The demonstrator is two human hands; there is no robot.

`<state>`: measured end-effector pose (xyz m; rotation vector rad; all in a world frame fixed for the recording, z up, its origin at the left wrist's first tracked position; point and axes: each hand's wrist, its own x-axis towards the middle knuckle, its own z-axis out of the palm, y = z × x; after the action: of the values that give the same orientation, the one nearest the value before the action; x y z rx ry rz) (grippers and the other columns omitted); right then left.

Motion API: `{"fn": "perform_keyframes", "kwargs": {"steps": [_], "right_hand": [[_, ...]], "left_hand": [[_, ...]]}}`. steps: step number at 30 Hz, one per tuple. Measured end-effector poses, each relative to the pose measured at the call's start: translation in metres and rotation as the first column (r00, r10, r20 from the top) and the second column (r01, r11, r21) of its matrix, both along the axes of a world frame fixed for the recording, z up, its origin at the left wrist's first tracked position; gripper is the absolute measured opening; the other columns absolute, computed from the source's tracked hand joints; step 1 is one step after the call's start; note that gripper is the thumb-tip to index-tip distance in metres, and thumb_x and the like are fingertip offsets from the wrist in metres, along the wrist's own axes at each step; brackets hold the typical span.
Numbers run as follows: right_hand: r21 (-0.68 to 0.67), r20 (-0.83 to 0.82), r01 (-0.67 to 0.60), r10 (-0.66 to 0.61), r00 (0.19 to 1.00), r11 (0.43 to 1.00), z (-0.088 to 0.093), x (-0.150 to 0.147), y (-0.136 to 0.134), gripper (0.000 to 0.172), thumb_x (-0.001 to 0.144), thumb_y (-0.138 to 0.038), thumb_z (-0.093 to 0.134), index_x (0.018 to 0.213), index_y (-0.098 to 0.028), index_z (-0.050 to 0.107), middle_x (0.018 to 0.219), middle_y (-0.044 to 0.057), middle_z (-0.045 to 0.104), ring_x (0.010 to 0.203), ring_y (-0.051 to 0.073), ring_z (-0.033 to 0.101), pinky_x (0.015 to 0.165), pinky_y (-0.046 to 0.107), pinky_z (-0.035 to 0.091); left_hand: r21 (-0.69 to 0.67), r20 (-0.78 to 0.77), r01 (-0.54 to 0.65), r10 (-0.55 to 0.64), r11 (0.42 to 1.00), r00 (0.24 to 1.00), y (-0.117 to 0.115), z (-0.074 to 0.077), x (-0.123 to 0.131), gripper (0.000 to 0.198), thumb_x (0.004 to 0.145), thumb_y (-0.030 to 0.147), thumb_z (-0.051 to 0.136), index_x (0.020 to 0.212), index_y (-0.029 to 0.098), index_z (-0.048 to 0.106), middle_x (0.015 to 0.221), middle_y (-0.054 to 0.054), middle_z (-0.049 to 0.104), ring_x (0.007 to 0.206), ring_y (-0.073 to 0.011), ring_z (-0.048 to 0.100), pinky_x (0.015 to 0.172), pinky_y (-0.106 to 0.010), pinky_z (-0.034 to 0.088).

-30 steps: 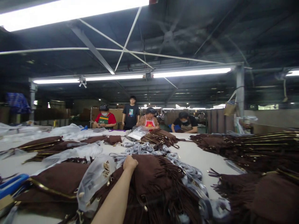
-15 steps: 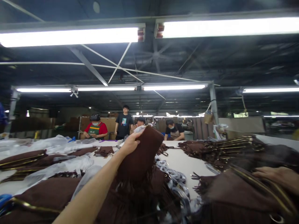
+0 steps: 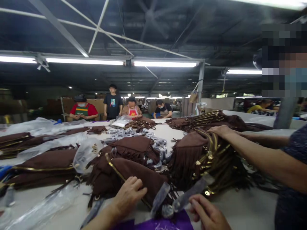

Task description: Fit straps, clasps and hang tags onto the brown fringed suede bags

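At the table's near side, a brown zippered bag (image 3: 146, 175) lies before the left hand (image 3: 129, 195), whose bent fingers touch its lower edge; whether they grip it, I cannot tell. The right hand (image 3: 207, 212) has half-curled fingers beside a grey wrapped strap (image 3: 189, 195); a pinch is unclear. That strap lies between it and the bag, above a purple sheet (image 3: 165, 225). At right, a co-worker's hand (image 3: 219, 130) rests on stacked fringed bags (image 3: 189, 153).

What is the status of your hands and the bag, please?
Left hand on brown bag. Right hand at plastic strip. Co-worker's hand on bag pile alongside.
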<state>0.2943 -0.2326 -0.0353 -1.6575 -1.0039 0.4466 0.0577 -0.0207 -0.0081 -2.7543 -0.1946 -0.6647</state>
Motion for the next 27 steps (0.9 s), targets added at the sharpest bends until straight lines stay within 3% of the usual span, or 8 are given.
{"fn": "perform_keyframes", "kwargs": {"steps": [3,5,10,14,17,19,23,27], "right_hand": [[0.099,0.160,0.078,-0.094,0.983,0.992,0.025,-0.013,-0.008,0.037,0.089,-0.055,0.049,0.094,-0.022,0.066,0.079,0.004,0.071,0.072,0.020,0.067,0.063,0.023,0.053],[0.130,0.343,-0.052,0.004,0.939,0.990,0.042,-0.030,-0.008,0.029,0.094,-0.044,0.045,0.095,-0.023,0.066,0.086,0.004,0.071,0.081,0.020,0.066,0.074,0.024,0.052],[-0.228,0.640,-0.344,0.406,0.652,0.911,0.043,-0.068,0.010,0.025,0.084,-0.014,0.053,0.104,-0.023,0.064,0.105,0.005,0.069,0.098,0.021,0.062,0.086,0.029,0.047],[-0.298,0.794,-0.218,0.368,0.483,0.929,0.010,-0.067,0.030,0.035,0.077,-0.009,0.062,0.108,-0.024,0.062,0.109,0.005,0.067,0.098,0.024,0.062,0.082,0.032,0.046],[-0.232,0.924,-0.127,0.259,0.281,0.964,-0.006,-0.059,0.042,0.026,0.077,-0.009,0.067,0.098,-0.023,0.061,0.093,0.003,0.068,0.079,0.022,0.063,0.066,0.029,0.043],[-0.239,0.945,-0.122,0.260,0.199,0.963,-0.004,-0.055,0.046,0.021,0.080,-0.006,0.064,0.091,-0.024,0.061,0.082,0.000,0.066,0.068,0.018,0.062,0.057,0.026,0.037],[-0.324,0.899,-0.116,0.344,0.270,0.939,0.011,-0.041,0.046,0.028,0.085,0.000,0.052,0.088,-0.026,0.062,0.082,-0.002,0.066,0.070,0.014,0.065,0.054,0.024,0.034],[-0.424,0.845,-0.008,0.398,0.356,0.906,0.015,-0.010,0.042,0.034,0.087,0.000,0.042,0.092,-0.024,0.065,0.082,0.001,0.066,0.072,0.016,0.067,0.056,0.024,0.038]], "left_hand": [[-0.118,-0.015,-0.006,0.004,0.993,1.000,-0.010,-0.018,-0.018,0.014,0.092,0.016,0.054,0.099,0.023,0.064,0.087,-0.002,0.057,0.080,-0.0176,0.048,0.073,-0.029,0.039],[-0.238,-0.042,-0.048,0.039,0.970,0.998,-0.015,-0.020,-0.025,0.023,0.090,0.010,0.052,0.100,0.025,0.066,0.089,-0.002,0.058,0.083,-0.0179,0.050,0.074,-0.028,0.040],[-0.436,-0.043,-0.122,0.115,0.891,0.992,-0.041,0.001,-0.027,0.062,0.073,0.000,0.050,0.129,0.026,0.054,0.116,-0.007,0.061,0.103,-0.0208,0.054,0.088,-0.032,0.046],[-0.162,-0.040,0.039,-0.046,0.986,0.998,-0.066,0.014,-0.010,0.054,0.085,0.020,0.056,0.137,0.025,0.046,0.149,-0.008,0.042,0.131,-0.0273,0.038,0.113,-0.047,0.027],[0.080,-0.107,0.086,-0.077,0.993,0.991,-0.066,0.011,0.007,0.016,0.094,0.026,0.053,0.102,0.019,0.065,0.113,-0.007,0.066,0.113,-0.0252,0.051,0.116,-0.050,0.019],[0.136,-0.136,0.100,-0.082,0.986,0.987,-0.060,0.008,0.012,0.017,0.093,0.026,0.057,0.079,0.020,0.063,0.081,-0.002,0.066,0.092,-0.0214,0.055,0.115,-0.048,0.019],[0.108,-0.162,0.054,-0.036,0.993,0.986,-0.038,0.012,-0.006,0.018,0.088,0.027,0.065,0.074,0.019,0.058,0.072,0.001,0.060,0.077,-0.0191,0.051,0.098,-0.040,0.036],[0.057,-0.147,-0.134,0.141,0.989,0.979,-0.009,0.012,-0.056,0.013,0.084,0.017,0.069,0.077,0.019,0.058,0.077,-0.001,0.060,0.078,-0.0207,0.049,0.085,-0.038,0.036]]}}
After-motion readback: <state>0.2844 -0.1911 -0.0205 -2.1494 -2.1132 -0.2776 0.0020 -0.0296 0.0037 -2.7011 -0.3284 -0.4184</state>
